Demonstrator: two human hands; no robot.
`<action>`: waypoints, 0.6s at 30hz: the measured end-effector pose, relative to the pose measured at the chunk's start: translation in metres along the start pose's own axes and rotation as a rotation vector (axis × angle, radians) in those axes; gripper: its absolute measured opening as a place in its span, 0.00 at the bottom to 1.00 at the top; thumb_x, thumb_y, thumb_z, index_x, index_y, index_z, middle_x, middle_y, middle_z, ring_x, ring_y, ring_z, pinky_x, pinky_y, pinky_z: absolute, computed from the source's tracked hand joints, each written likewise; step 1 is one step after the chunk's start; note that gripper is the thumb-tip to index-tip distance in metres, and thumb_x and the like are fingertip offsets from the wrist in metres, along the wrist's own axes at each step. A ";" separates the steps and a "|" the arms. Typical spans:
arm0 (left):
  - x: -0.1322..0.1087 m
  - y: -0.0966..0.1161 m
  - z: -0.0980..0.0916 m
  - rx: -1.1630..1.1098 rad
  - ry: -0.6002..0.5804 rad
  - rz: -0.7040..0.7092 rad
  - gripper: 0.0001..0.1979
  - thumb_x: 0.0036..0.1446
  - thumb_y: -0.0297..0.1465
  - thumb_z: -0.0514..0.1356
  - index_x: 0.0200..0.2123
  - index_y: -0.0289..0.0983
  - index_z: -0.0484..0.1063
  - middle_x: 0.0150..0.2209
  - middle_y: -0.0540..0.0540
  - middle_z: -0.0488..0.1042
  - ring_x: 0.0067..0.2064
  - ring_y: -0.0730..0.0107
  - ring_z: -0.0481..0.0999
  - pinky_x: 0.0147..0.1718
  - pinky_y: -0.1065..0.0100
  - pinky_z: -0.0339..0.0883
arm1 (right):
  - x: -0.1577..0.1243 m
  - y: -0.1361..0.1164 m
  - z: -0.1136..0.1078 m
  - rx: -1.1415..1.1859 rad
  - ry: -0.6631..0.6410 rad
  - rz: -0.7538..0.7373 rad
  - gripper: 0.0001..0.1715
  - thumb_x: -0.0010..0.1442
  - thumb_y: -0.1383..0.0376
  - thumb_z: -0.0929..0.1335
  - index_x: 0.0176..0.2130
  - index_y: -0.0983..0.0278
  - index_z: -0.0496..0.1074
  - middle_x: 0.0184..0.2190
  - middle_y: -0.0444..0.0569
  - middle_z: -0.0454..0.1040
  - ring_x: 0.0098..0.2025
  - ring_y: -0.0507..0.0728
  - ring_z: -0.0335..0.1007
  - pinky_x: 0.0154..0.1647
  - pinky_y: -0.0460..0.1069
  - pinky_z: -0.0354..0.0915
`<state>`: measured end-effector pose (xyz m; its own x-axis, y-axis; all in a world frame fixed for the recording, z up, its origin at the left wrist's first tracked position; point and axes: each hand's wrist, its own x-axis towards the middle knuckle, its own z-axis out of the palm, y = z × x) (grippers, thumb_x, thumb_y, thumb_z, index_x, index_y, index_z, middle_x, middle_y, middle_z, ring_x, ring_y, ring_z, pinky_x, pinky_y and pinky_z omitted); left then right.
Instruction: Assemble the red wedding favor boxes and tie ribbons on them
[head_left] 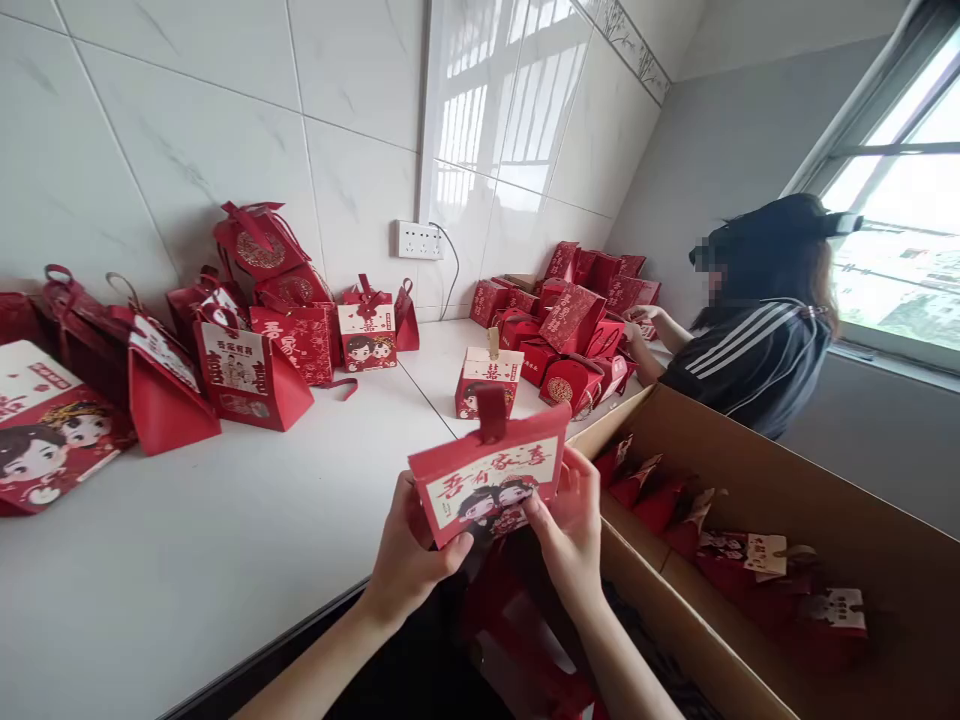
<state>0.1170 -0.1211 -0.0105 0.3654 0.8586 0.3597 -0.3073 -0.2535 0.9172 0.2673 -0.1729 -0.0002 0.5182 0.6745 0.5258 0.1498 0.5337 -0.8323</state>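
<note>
“While both your hands are occupied, how far along do matters stand?”

“My left hand [416,560] and right hand [570,530] share one firm grip, closed around a red wedding favour box [491,482] near the front edge of the bench [225,540]. Its top looks folded together, a ribbon loop [493,415] upright above; its base is hidden, so I cannot tell whether it is complete.”

“Which pieces count as done?”

“Made-up boxes [255,375] stand along the bench at left, and packed boxes [757,555] sit inside the cardboard carton [862,520] at right. Both groups I judge assembled.”

“And what is left?”

“The piece in my grip, I judge, and perhaps the heaped boxes [574,320], where a co-worker [750,350] has a hand; their state is unclear.”
</note>
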 end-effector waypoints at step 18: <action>0.032 -0.079 0.127 0.919 -0.666 0.428 0.24 0.55 0.31 0.62 0.55 0.41 0.60 0.59 0.40 0.64 0.65 0.54 0.55 0.59 0.43 0.49 | 0.062 -0.082 -0.240 -0.616 0.524 0.509 0.12 0.52 0.61 0.72 0.34 0.65 0.68 0.37 0.64 0.76 0.29 0.60 0.75 0.25 0.55 0.66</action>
<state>0.2648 -0.1299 -0.0500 0.8504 0.2986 0.4331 0.1255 -0.9147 0.3843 0.4889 -0.2968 0.0584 0.9324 0.3575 0.0541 0.1418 -0.2239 -0.9642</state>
